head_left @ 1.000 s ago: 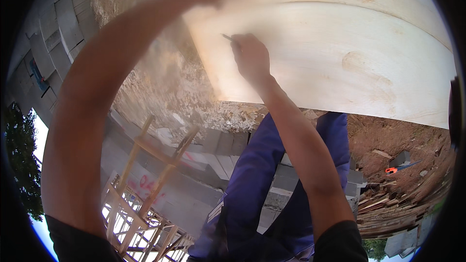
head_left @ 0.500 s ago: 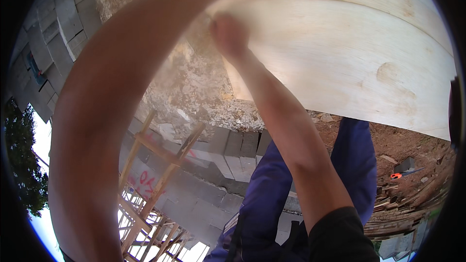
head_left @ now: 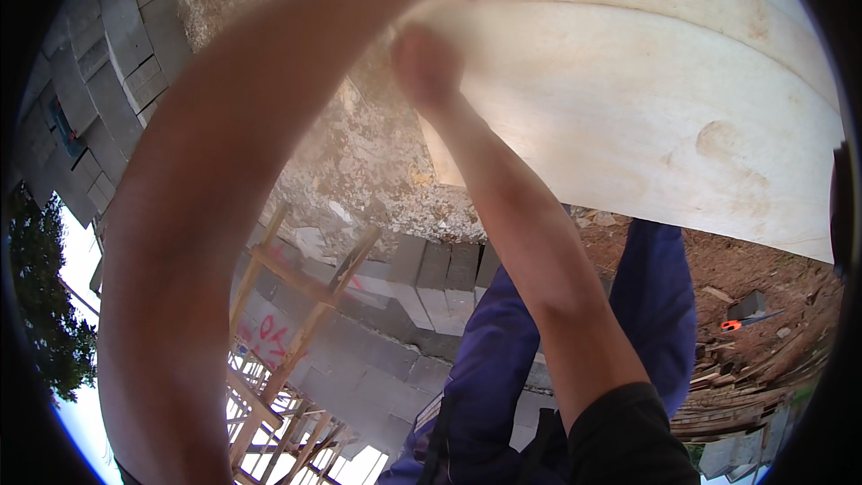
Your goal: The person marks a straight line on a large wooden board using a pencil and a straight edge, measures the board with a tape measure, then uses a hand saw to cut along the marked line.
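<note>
Here, blurred right hand (head_left: 427, 65), seemingly at edge of pale board (head_left: 611, 99)

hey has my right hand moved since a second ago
Yes: judged against the board, your right hand has moved left and farther up the picture, nearer its left edge.

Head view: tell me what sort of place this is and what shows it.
Probably an outdoor building site: many grey blocks show at upper left, rough timber framing at lower left, and an orange-handled tool, apparently a saw, lies on bare reddish earth at right.
</note>
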The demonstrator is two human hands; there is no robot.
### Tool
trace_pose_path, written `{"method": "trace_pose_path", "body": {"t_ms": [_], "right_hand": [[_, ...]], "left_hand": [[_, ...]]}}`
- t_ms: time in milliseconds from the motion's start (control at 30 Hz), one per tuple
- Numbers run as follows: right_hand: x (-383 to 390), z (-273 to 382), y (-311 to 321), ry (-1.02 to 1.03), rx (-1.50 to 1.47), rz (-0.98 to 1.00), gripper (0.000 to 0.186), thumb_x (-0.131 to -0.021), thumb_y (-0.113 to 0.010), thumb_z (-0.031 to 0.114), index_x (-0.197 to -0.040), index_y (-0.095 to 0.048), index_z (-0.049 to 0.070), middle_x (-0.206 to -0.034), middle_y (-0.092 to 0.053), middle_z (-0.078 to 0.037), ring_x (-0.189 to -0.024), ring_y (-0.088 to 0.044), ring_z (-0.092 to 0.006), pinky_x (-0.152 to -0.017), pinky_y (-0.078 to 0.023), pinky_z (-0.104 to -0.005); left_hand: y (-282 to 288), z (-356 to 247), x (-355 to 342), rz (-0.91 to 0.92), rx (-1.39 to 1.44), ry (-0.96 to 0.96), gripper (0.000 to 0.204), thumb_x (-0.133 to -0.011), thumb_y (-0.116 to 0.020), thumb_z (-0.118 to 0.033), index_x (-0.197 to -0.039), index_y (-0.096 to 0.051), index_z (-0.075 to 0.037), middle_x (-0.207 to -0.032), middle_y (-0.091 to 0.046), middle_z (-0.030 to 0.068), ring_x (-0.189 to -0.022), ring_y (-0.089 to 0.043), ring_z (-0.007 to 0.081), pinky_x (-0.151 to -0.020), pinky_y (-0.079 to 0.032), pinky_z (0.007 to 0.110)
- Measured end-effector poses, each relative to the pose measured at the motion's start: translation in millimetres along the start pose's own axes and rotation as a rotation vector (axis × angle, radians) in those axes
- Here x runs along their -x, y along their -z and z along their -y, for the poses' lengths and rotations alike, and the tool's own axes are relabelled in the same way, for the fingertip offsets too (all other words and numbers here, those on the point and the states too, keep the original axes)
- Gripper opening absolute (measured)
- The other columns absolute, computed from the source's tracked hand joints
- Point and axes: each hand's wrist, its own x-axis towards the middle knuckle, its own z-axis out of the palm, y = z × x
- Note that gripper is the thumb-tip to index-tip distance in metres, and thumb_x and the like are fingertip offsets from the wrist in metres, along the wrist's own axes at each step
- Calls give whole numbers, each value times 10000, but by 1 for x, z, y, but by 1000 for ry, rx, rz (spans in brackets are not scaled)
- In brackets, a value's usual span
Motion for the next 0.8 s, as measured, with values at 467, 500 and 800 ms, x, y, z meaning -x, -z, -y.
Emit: {"method": "trace_pose_path", "body": {"t_ms": [467, 500, 800], "right_hand": [[17, -28, 29, 51, -19, -194, 164, -950, -633, 216, -872, -618, 72, -866, -662, -90, -839, -683, -301, -700, -549, -453], [14, -25, 26, 54, -31, -156, 158, -946, -635, 210, -869, -621, 72, -865, -663, -89, -841, -682, -299, -705, -551, -450], [-9, -9, -5, 99, 11, -31, 70, -891, -619, 111, -899, -677, 72, -913, -700, -88, -905, -696, -279, -754, -575, -439]], "left_hand": [[-6, 5, -1, -37, 18, -32, 977, -852, -706, -77, -1604, -206, -448, -1726, -99, 14, -1551, -220, 330, -1237, -262, 618], [-9, 6, -1, -52, 33, -47, 975, -852, -705, -78, -1604, -206, -447, -1726, -102, 17, -1550, -224, 333, -1236, -260, 621], [-11, 6, -1, -143, -17, -69, 994, -842, -728, -84, -1605, -204, -446, -1728, -92, 26, -1556, -207, 339, -1241, -242, 622]]}}
